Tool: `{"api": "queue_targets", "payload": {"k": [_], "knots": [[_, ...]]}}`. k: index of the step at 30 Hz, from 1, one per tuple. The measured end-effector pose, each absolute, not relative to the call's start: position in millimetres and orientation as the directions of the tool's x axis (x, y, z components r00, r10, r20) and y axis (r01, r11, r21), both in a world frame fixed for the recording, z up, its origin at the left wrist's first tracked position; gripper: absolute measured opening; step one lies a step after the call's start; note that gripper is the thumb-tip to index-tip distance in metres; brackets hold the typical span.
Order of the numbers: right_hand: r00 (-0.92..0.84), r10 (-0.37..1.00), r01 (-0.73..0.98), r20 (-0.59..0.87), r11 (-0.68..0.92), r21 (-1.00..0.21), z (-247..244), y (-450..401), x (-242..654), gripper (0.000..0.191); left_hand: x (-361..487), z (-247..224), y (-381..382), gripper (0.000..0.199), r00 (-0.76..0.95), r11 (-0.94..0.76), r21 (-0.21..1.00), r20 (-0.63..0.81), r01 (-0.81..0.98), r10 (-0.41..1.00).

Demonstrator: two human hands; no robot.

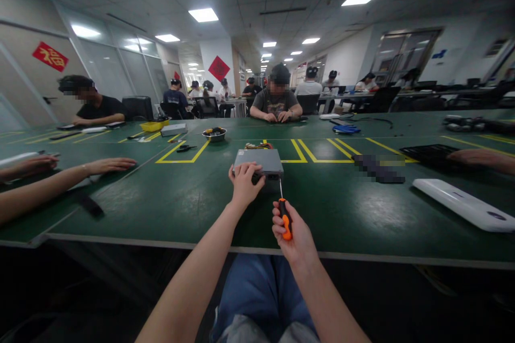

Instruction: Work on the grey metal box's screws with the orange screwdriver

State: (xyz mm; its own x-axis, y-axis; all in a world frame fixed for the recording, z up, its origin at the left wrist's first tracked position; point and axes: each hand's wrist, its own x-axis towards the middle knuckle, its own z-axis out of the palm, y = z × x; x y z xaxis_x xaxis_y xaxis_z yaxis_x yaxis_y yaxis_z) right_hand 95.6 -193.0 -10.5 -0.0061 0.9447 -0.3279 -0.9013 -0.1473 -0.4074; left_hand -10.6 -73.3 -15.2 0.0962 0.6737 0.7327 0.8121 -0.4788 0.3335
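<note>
A grey metal box [263, 158] with a socket on its near face and coloured wires [257, 146] behind it rests on the green table. My left hand [245, 182] lies over the box's left front part, fingers spread on its top and thumb at the near face. In my right hand [293, 228] is a screwdriver [285, 220] with an orange and black handle, its fingers wrapped round the handle. The screwdriver's shaft points up at the box's near right corner; whether the tip touches is too small to tell.
Yellow tape lines mark the green table [181, 203]. A metal bowl [214, 134] and a yellow tray [154, 126] stand beyond at left. At right are a white device [462, 204] and a black tray [432, 155]. Other people's hands reach in from both sides.
</note>
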Motion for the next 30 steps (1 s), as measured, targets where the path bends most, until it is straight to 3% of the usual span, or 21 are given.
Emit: {"api": "queue_targets", "payload": {"k": [9,16,23,30], "knots": [[0.109,0.936,-0.892,-0.336,-0.057,-0.449,-12.8,-190.8,88.0,0.015,-10.8,-17.4,-72.6,0.024,0.096,-0.49,0.335,0.741,0.805,0.665],[0.03,0.942,-0.899,-0.333,-0.12,-0.422,-10.2,-192.7,90.9,0.021,-10.2,-17.7,-72.0,0.024,0.093,-0.487,0.342,0.737,0.804,0.67],[0.121,0.935,-0.885,-0.333,-0.05,-0.462,-11.7,-191.0,88.4,0.014,-10.2,-17.2,-72.6,0.025,0.093,-0.492,0.344,0.739,0.8,0.667],[0.016,0.946,-0.903,-0.323,-0.125,-0.412,-12.4,-190.3,92.3,0.02,-10.1,-18.3,-71.9,0.024,0.093,-0.492,0.344,0.739,0.8,0.667]]}}
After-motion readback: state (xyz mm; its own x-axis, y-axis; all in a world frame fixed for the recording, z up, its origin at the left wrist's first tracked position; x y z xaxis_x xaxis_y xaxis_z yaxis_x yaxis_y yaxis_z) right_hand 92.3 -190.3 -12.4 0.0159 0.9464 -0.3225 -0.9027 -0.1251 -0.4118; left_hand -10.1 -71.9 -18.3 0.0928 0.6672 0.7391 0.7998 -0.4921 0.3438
